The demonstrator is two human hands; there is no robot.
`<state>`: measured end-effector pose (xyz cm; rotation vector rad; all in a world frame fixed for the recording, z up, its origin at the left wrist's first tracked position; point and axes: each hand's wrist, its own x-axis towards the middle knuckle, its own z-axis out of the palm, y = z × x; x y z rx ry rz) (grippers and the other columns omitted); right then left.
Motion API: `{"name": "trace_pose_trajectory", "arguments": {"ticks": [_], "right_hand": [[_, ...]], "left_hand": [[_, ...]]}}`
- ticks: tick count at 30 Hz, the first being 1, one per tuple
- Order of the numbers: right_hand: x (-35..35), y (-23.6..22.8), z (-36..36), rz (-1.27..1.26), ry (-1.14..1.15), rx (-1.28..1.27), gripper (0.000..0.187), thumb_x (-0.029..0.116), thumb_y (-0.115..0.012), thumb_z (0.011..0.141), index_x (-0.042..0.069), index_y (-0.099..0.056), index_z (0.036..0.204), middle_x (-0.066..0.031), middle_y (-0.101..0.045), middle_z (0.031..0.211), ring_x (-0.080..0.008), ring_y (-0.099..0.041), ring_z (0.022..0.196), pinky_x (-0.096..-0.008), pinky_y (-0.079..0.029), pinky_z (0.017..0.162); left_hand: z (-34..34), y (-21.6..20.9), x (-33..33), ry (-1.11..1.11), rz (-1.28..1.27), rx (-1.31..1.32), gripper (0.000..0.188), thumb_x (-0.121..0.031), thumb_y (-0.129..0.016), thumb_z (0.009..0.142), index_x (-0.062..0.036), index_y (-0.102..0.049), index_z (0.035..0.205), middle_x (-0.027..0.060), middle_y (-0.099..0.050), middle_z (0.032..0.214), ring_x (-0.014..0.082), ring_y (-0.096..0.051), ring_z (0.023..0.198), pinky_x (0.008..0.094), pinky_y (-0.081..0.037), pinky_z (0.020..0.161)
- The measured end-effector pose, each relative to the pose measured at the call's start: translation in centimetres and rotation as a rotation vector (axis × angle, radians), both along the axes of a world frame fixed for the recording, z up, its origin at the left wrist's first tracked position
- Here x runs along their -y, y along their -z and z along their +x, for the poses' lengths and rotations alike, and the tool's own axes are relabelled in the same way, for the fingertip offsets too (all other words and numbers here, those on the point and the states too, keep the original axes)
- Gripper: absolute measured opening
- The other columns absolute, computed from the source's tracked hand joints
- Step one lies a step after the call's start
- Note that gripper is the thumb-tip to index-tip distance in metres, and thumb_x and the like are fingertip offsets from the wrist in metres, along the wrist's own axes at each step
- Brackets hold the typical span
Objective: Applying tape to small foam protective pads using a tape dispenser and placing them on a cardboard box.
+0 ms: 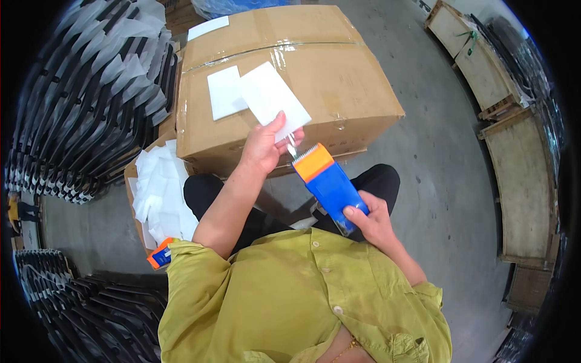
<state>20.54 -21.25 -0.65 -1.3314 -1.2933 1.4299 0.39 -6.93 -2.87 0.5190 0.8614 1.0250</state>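
Observation:
My left hand (266,144) is closed on the lower end of a white rectangular sheet (275,94), thumb on top and fingers underneath. The sheet is tilted above a cardboard box. In my right hand (370,219) is a blue and orange tape dispenser (331,181), its toothed orange end pointing toward my left fingers. A short shiny strip (292,147), perhaps clear tape, shows between that toothed edge and my left fingertips. Just left of the held sheet, a second white sheet (225,97) lies flat on the box, partly covered by the first.
The large taped cardboard box (339,78) stands before my knees, another white sheet (209,28) on its far left corner. Left are an open carton of white wrapping (160,187), a second blue-orange dispenser (160,254) and stacked black frames (91,103). Wooden crates (523,187) line the right.

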Motion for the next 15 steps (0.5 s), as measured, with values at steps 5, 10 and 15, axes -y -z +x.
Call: {"name": "trace_pose_trajectory", "arguments": {"ticks": [5, 10, 15], "right_hand": [[0.7, 0.0, 0.7, -0.039, 0.017, -0.094, 0.034, 0.031, -0.062, 0.078, -0.003, -0.058, 0.082, -0.0028, -0.057, 0.074, -0.0068, -0.048, 0.065, -0.0217, -0.039, 0.059], [-1.3, 1.4, 1.3, -0.271, 0.199, -0.439, 0.033, 0.024, -0.06, 0.079, -0.006, -0.059, 0.092, -0.0097, -0.061, 0.084, -0.0143, -0.057, 0.071, -0.0262, -0.045, 0.068], [-1.4, 4.7, 1.3, -0.263, 0.191, -0.36, 0.034, 0.028, -0.059, 0.08, -0.005, -0.058, 0.087, -0.0088, -0.061, 0.079, -0.0139, -0.057, 0.07, -0.026, -0.045, 0.066]], "left_hand": [[-0.1, -2.3, 0.8, 0.018, 0.166, -0.026, 0.029, -0.025, -0.053, 0.086, -0.0013, -0.054, 0.101, 0.0115, -0.062, 0.087, 0.0186, -0.062, 0.074, 0.0324, -0.052, 0.07], [1.4, -5.4, 6.4, 0.239, 1.636, -0.793, 0.016, -0.004, -0.058, 0.069, -0.0036, -0.062, 0.084, 0.0087, -0.063, 0.08, 0.0189, -0.062, 0.073, 0.0296, -0.051, 0.067], [0.9, -8.1, 5.6, -0.057, 1.834, -0.778, 0.024, -0.003, -0.059, 0.066, -0.0033, -0.059, 0.09, 0.0113, -0.062, 0.084, 0.0232, -0.062, 0.073, 0.0316, -0.051, 0.069]]}}
